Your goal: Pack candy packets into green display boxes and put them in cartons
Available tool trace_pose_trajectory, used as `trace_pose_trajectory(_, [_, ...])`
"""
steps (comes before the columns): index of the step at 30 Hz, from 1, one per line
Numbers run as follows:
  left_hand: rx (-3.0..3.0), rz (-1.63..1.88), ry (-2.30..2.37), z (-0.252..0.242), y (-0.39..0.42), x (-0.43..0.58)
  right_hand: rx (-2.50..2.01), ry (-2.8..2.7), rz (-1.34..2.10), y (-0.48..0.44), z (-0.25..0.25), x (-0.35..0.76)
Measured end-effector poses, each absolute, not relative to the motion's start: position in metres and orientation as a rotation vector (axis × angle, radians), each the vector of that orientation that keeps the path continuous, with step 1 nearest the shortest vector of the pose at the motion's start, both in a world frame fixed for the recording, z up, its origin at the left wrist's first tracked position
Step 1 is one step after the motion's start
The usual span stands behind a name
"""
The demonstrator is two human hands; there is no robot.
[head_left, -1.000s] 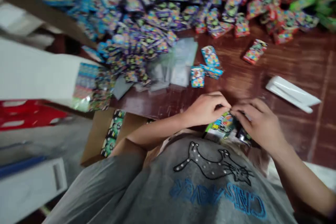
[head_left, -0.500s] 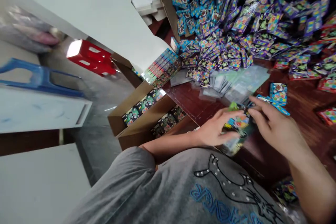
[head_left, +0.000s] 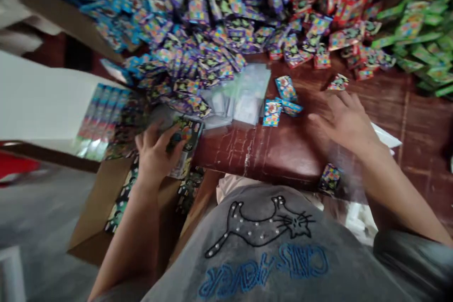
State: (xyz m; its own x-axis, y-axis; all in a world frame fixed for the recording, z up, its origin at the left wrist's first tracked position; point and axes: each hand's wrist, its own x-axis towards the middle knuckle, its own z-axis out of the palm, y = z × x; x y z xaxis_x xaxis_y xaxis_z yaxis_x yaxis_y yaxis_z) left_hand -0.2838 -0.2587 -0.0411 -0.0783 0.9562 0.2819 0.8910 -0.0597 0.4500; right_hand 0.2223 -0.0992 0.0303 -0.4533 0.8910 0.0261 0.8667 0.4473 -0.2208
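Note:
My left hand (head_left: 155, 151) grips a clear-wrapped colourful packet (head_left: 186, 144) at the table's left edge, above an open cardboard box (head_left: 101, 198) holding similar packets. My right hand (head_left: 345, 120) hovers over the dark red table (head_left: 276, 151) with fingers spread and nothing in it. Close to it lie a few small blue card packs (head_left: 279, 99) and a red pack (head_left: 338, 82). A stack of clear plastic sleeves (head_left: 247, 94) rests between the two hands.
A large heap of blue, purple, red and green card packs (head_left: 226, 23) covers the far side of the table. A white flat object (head_left: 385, 138) lies under my right wrist. One pack (head_left: 330, 178) sits at the table's near edge. A white board (head_left: 38, 99) stands left.
My hands have parted. The left carried the wrapped packet left toward the box; the right let go and opened over the table. The camera has swung back to the right.

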Motion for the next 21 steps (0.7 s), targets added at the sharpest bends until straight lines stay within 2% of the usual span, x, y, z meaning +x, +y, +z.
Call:
trace_pose_trajectory(3, [2.072, 0.849, 2.122, -0.034, -0.257, -0.262, -1.783, -2.639, 0.266, -0.159, 0.029, 0.280])
trace_pose_trajectory(7, [2.189, 0.853, 2.066, -0.030, -0.235, -0.222, -1.862, -2.785, 0.629, -0.239, 0.020, 0.314])
trace_pose_trajectory(9, [2.255, 0.896, 1.942, -0.027, -0.216, -0.186, -1.826, -2.759, 0.692, -0.252, 0.010, 0.313])
trace_pose_trajectory(12, [2.267, 0.945, 1.764, -0.023, -0.182, -0.122, -1.780, -2.681, 0.526, -0.232, -0.012, 0.300])
trace_pose_trajectory(15, [2.281, 0.748, 1.761, -0.022, -0.148, -0.080, -1.613, -2.703, 0.355, -0.192, -0.032, 0.283])
trace_pose_trajectory(21, [2.187, 0.565, 1.957, -0.031, -0.133, -0.092, -1.351, -2.775, 0.218, -0.152, -0.033, 0.268])
